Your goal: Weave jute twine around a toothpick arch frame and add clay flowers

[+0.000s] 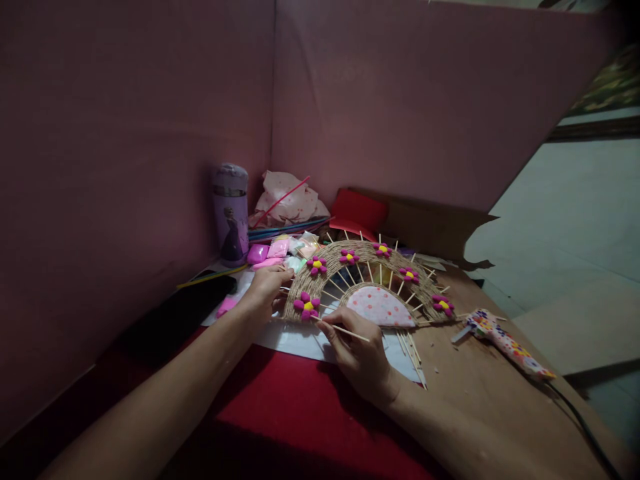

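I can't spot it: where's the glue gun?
Head view: the glue gun lies on the table at the right, past the arch's right end, beyond the right hand holding a stick.

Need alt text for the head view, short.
The right hand pinches a thin stick at a half-round twine arch with pink flowers; the left hand rests on its left end. A patterned glue gun lies to the right.

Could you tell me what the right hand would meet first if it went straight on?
Probably the jute arch at its left end, by a pink flower; the right hand, holding a stick, points there; depth is unclear.
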Demonstrator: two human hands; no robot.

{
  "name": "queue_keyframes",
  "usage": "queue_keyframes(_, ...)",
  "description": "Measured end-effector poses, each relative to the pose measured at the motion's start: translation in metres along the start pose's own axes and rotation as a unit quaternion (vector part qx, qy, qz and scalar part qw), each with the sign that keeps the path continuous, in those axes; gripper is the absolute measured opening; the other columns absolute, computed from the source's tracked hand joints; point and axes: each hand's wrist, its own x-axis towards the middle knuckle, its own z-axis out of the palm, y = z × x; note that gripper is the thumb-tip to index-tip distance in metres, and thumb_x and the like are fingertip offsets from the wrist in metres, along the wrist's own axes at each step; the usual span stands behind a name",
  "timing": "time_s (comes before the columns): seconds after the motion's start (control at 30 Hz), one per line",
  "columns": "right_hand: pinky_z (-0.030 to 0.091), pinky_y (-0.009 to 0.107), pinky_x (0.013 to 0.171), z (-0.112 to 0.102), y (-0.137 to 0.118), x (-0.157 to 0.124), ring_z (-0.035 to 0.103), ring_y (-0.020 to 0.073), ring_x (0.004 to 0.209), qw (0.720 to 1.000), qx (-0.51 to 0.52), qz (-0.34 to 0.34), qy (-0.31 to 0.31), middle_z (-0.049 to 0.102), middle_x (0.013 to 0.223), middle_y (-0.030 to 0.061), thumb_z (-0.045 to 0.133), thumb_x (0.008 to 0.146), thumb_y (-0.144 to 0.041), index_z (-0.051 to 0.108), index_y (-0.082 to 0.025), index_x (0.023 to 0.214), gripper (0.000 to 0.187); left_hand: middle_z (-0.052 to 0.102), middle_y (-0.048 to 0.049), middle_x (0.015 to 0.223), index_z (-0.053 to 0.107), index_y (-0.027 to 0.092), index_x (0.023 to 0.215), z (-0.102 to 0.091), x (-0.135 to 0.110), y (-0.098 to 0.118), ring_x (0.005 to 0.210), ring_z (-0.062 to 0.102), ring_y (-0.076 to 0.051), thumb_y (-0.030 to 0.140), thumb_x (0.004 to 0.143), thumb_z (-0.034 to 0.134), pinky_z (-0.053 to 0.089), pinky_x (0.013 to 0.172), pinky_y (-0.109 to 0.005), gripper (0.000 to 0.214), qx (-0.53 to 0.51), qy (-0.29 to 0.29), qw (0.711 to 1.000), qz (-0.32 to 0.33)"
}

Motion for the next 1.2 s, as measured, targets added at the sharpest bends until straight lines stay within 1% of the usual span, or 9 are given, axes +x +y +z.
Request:
queue_keyframes(0.17, 0.041, 0.026, 0.058, -0.0011, -0.0013, -0.0002, 0.054, 0.014, 0.061, 1.0, -0.001, -0.007, 0.001, 0.057, 0.065, 0.0028, 0.052, 0.085, -0.016, 0.057, -0.016, 0.076, 0.01, 0.058, -0.0015, 0.064, 0.057, 0.014, 0.079, -0.0003, 0.0001, 0.0002, 0.042, 0.049, -0.008, 0.022, 0.075, 0.057, 0.033, 0.037, -0.018, 0.009, 0.005, 0.004, 1.0, 0.003)
queue_keyframes(0.27, 0.041, 0.026, 0.059, -0.0011, -0.0012, -0.0008, 0.055, 0.0144, 0.063, 1.0, 0.009, 0.001, -0.005, 0.058, 0.067, 0.0032, 0.052, 0.085, -0.015, 0.057, -0.015, 0.077, 0.009, 0.058, -0.0015, 0.065, 0.057, 0.014, 0.078, -0.0002, 0.001, -0.0001, 0.043, 0.05, -0.008, 0.022, 0.075, 0.057, 0.033, 0.038, -0.018, 0.008, 0.004, 0.005, 1.0, 0.002)
queue_keyframes(0.43, 0.041, 0.025, 0.058, -0.0014, -0.0017, -0.0003, 0.055, 0.0135, 0.061, 0.999, 0.024, 0.027, 0.003, 0.059, 0.067, 0.0029, 0.053, 0.086, -0.018, 0.059, -0.016, 0.077, 0.011, 0.058, -0.0015, 0.065, 0.057, 0.015, 0.079, -0.0005, 0.0024, -0.0011, 0.042, 0.049, -0.008, 0.023, 0.075, 0.056, 0.032, 0.038, -0.018, 0.009, 0.004, 0.006, 1.0, -0.005)
queue_keyframes(0.57, 0.041, 0.024, 0.056, -0.002, -0.0023, 0.0004, 0.054, 0.0127, 0.057, 0.999, 0.025, 0.033, 0.012, 0.058, 0.064, 0.0017, 0.055, 0.085, -0.02, 0.059, -0.016, 0.075, 0.012, 0.058, -0.001, 0.064, 0.057, 0.015, 0.079, -0.0006, 0.0019, -0.0015, 0.042, 0.049, -0.008, 0.023, 0.075, 0.056, 0.033, 0.038, -0.018, 0.009, 0.009, 0.002, 1.0, -0.002)
queue_keyframes(0.87, 0.042, 0.025, 0.058, -0.0028, -0.0029, 0.0002, 0.056, 0.0131, 0.061, 0.999, 0.027, 0.033, 0.005, 0.061, 0.067, 0.0026, 0.053, 0.086, -0.019, 0.061, -0.016, 0.078, 0.012, 0.057, -0.0005, 0.062, 0.058, 0.015, 0.078, -0.0016, 0.0024, -0.0027, 0.042, 0.049, -0.009, 0.023, 0.074, 0.057, 0.032, 0.038, -0.019, 0.009, 0.007, 0.001, 1.0, 0.004)
queue_keyframes(1.2, 0.042, 0.025, 0.058, -0.0036, -0.0029, -0.0003, 0.056, 0.0129, 0.059, 0.997, 0.039, 0.069, 0.008, 0.061, 0.065, 0.001, 0.054, 0.086, -0.025, 0.061, -0.018, 0.074, 0.015, 0.06, -0.0028, 0.062, 0.058, 0.014, 0.077, 0.0005, 0.0008, 0.0005, 0.04, 0.049, -0.009, 0.022, 0.072, 0.058, 0.032, 0.038, -0.019, 0.009, -0.004, 0.008, 1.0, -0.003)
